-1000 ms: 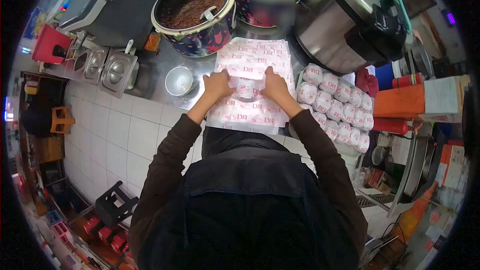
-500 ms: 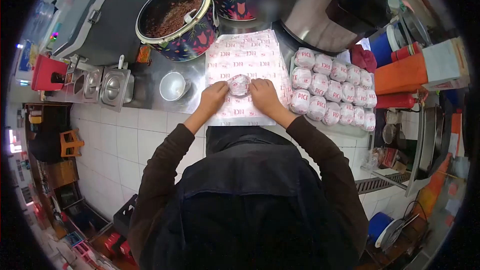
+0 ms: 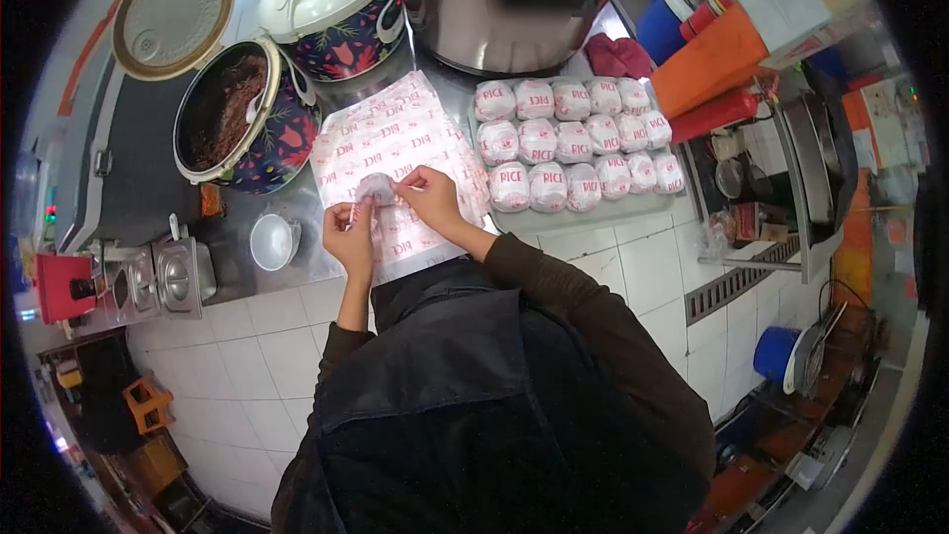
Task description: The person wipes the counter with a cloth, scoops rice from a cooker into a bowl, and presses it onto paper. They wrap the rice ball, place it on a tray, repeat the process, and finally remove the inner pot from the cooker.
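A paper-wrapped rice parcel (image 3: 375,186) is between my two hands, over a stack of printed wrapping papers (image 3: 368,146). My left hand (image 3: 349,237) grips its near left side with the fingers bent. At its right side, my right hand (image 3: 433,200) pinches the paper with thumb and fingertips. Red "RICE" print covers the wrapping sheets. To the right of the stack, a tray (image 3: 593,216) holds rows of similar wrapped parcels (image 3: 535,141). Left of my hands stands a small white bowl (image 3: 273,241).
An open flowered rice cooker (image 3: 280,119) with dark reddish rice inside stands at the left, its lid (image 3: 174,15) raised. Behind are a closed flowered cooker (image 3: 341,35) and a large metal cooker (image 3: 494,15). Lidded steel containers (image 3: 181,272) sit at the left edge.
My view has turned toward the right, so the counter appears rotated and shifted left. My hands have gone from flanking the parcel on the papers to pinching its wrapping.
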Available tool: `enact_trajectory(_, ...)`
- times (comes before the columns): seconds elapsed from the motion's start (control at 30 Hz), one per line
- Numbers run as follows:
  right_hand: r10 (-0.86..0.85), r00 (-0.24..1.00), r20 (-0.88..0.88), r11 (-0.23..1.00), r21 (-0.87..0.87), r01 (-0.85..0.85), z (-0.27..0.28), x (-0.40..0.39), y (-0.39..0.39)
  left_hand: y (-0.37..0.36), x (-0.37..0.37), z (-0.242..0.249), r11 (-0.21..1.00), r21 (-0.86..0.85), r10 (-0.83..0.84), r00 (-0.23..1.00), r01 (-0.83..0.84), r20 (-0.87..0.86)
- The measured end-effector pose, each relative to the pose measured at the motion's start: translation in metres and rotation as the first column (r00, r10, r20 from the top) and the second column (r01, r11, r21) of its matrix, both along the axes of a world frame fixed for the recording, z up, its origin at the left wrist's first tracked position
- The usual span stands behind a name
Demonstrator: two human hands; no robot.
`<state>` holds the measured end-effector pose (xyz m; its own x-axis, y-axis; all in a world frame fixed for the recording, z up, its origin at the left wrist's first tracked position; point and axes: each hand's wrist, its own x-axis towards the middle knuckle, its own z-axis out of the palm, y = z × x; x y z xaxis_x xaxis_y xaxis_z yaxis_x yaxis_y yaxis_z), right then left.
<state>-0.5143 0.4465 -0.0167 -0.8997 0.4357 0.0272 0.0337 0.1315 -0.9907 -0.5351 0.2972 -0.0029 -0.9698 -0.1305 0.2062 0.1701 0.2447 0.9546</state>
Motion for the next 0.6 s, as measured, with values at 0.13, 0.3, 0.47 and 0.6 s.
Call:
enact_trajectory(0.13, -0.080, 0.994, 0.072, 0.987, -0.134, 0.089, 0.015, -0.005, -0.004, 0.021, -0.006, 0.012, 0.988, -0.151, 0.024, 0.999, -0.018, 0.038)
enact_trajectory(0.3, -0.061, 0.996, -0.061, 0.998, 0.029, 0.063, 0.003, -0.014, -0.012, 0.034, -0.020, 0.015, 0.920, -0.392, -0.046, 0.997, 0.017, -0.064)
enact_trajectory(0.47, 0.086, 0.994, -0.069, 0.995, 0.055, -0.082, 0.022, -0.017, -0.005, 0.013, -0.031, 0.002, 0.874, -0.393, -0.314, 0.950, 0.287, -0.005)
enact_trajectory(0.6, 0.150, 0.980, -0.134, 0.988, 0.000, -0.151, 0.023, -0.029, -0.002, 0.006, -0.052, 0.007, 0.847, -0.360, -0.339, 0.918, 0.392, 0.205)
